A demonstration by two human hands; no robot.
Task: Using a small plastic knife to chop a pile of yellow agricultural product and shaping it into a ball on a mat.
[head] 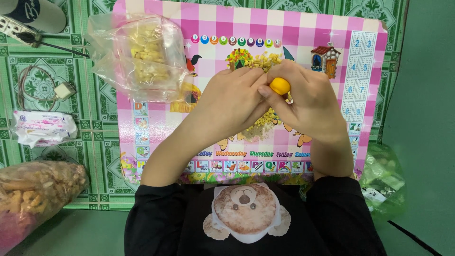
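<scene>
Pink checked board (332,33) lying flat at centre of green patterned mat (95,137). Clear bag of pale yellow pieces (142,57) at 10 o'clock on board. Second bag of brownish snacks (33,189) at 8 o'clock. Left hand (232,99) and right hand (308,102) touching above pile of yellow bits (260,121). Right fingers (270,97) closed around small orange-yellow round thing (279,86); left fingers curled against it, grip unclear.

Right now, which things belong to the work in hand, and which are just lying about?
In use: yellow-handled tool, pile of small yellow pieces, pink board.
Lying about: clear bag, tissue pack, cable with plug, bag of snacks.
</scene>
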